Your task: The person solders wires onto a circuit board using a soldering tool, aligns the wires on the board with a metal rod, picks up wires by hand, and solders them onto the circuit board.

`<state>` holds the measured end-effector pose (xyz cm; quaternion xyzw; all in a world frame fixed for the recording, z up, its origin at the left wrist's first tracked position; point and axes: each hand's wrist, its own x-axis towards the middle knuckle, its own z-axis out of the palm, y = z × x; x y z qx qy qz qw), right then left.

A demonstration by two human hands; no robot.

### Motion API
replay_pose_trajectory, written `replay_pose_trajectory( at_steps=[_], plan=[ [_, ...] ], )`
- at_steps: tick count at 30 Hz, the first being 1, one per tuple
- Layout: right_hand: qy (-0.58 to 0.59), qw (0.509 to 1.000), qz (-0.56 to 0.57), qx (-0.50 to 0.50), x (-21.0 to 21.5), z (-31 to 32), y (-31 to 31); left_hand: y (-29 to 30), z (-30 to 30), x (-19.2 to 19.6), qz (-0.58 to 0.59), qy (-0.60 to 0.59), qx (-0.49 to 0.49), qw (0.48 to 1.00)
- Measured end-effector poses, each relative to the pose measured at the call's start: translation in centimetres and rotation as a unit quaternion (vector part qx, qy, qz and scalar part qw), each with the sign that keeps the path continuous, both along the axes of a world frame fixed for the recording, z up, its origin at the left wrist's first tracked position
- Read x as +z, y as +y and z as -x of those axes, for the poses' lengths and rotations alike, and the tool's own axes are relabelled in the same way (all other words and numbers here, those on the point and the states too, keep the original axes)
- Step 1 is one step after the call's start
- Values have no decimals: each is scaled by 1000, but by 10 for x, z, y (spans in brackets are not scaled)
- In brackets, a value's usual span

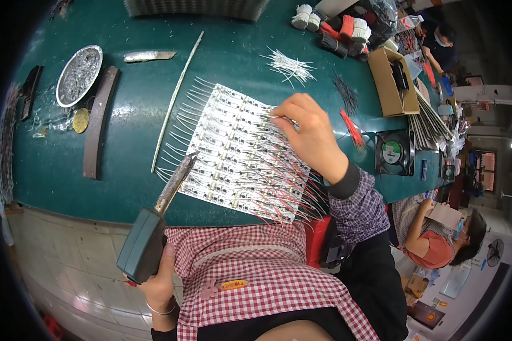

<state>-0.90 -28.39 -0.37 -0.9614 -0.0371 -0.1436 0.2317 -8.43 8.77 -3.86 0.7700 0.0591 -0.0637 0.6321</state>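
My left hand (pixel 158 275) grips the handle of a green soldering gun (pixel 142 241). Its metal tip rests over the left part of a white circuit board panel (pixel 224 105), near the front. The panel lies flat, carrying rows of small dark and gold parts. White wires (pixel 179 136) stick out along its left side; black and red wires (pixel 279 184) cover its right side. Over the panel's far right part, my right hand (pixel 310 128) pinches a thin dark wire, its end mostly hidden by the fingers.
A long thin rod (pixel 176 102) lies left of the panel. Further left are an oval dish (pixel 79 77) of grey scraps and a dark bar (pixel 101 125). Loose white wires (pixel 290 66), black wires (pixel 345 94) and red wires (pixel 352 129), a fan (pixel 393 152) and a cardboard box (pixel 384 74) lie right. Two people sit beyond.
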Motion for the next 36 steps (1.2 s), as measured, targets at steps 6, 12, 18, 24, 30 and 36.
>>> replay_pose_trajectory(
  at_steps=[6,12,18,24,30,36],
  plan=[
    [21,1000,3,3,-18,-14,5,1,-6,-5,-14,-30,-18,999],
    [0,1000,7,-3,-20,-14,7,-5,-16,-8,-21,-15,11,1000],
    [-21,997,-40,-70,-5,-17,-40,-20,-23,6,-11,-24,24,999],
    [-26,978,32,-204,7,-22,-132,-22,-30,2,-8,5,24,1000],
    [47,962,65,-262,-6,-23,-171,-24,-27,2,-15,-9,18,1000],
    [40,958,106,-262,-25,-25,-180,-18,-27,5,-42,2,12,999]
  ],
)
